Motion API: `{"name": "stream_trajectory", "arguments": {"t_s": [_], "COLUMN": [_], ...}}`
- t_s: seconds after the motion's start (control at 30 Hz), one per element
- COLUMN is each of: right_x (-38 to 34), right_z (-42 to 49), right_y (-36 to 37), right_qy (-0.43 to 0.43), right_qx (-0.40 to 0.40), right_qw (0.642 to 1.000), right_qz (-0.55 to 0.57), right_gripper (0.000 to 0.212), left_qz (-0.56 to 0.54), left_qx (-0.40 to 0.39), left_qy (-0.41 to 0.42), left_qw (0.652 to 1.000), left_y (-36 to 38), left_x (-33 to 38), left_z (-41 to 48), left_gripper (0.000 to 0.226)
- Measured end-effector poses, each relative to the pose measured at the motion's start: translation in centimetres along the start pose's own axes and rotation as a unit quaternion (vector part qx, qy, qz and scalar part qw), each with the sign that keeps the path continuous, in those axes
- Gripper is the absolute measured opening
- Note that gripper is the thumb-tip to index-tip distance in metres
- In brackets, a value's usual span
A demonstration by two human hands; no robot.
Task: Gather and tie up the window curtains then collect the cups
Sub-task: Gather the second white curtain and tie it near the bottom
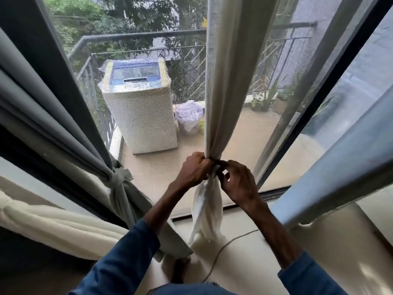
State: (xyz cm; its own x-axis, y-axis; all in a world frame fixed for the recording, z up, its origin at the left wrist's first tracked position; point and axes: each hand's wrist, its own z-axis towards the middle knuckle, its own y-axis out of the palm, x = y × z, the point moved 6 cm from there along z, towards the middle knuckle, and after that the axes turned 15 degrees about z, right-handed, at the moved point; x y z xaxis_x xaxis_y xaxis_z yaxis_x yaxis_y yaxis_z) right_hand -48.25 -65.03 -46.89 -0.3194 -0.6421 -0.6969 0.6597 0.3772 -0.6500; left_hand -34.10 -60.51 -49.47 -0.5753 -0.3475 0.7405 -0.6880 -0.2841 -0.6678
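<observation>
— Where's the cream curtain?
— It hangs mid-window, bunched to a narrow neck low down. Its tail drops to the floor, near a thin cable.
— And the hands?
— The left hand has a tight grip, fingers curled round that neck. The right hand meets it from the other side, pinching the fabric.
— Anything else?
— The grey curtain on the left is tied in a knot. A washing machine stands on the balcony.
</observation>
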Motion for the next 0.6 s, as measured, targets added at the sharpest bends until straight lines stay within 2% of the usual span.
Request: {"name": "stream_trajectory", "arguments": {"t_s": [0.1, 0.27, 0.33, 0.47, 0.53, 0.6], "right_x": [0.5, 1.4, 1.4, 0.9, 0.4, 0.2], "right_z": [0.3, 1.2, 1.3, 0.5, 0.6, 1.1], "right_y": [0.6, 1.5, 1.3, 1.3, 1.1, 1.0], "right_qy": [0.015, 0.078, 0.118, 0.235, 0.214, 0.119], "right_qx": [-0.049, -0.159, -0.209, -0.318, -0.309, -0.248], "right_qw": [0.998, 0.972, 0.961, 0.918, 0.925, 0.943], "right_qz": [-0.049, -0.153, -0.139, -0.028, -0.059, -0.185], "right_gripper": [0.029, 0.032, 0.031, 0.018, 0.021, 0.027], "left_qz": [0.007, 0.028, 0.038, 0.056, 0.059, 0.057], "left_qx": [0.004, 0.004, 0.009, 0.004, 0.008, 0.020], "left_qy": [0.004, 0.014, 0.021, 0.047, 0.048, 0.032], "left_qw": [1.000, 1.000, 0.999, 0.997, 0.997, 0.998], "left_y": [0.2, 0.4, 0.3, 0.7, 0.8, 0.5], "left_x": [0.0, 0.1, 0.1, 0.8, 0.9, 0.7], "left_z": [-0.2, 0.2, 0.4, 0.2, 0.2, 0.2], "left_gripper": [0.035, 0.037, 0.042, 0.044, 0.044, 0.042]}}
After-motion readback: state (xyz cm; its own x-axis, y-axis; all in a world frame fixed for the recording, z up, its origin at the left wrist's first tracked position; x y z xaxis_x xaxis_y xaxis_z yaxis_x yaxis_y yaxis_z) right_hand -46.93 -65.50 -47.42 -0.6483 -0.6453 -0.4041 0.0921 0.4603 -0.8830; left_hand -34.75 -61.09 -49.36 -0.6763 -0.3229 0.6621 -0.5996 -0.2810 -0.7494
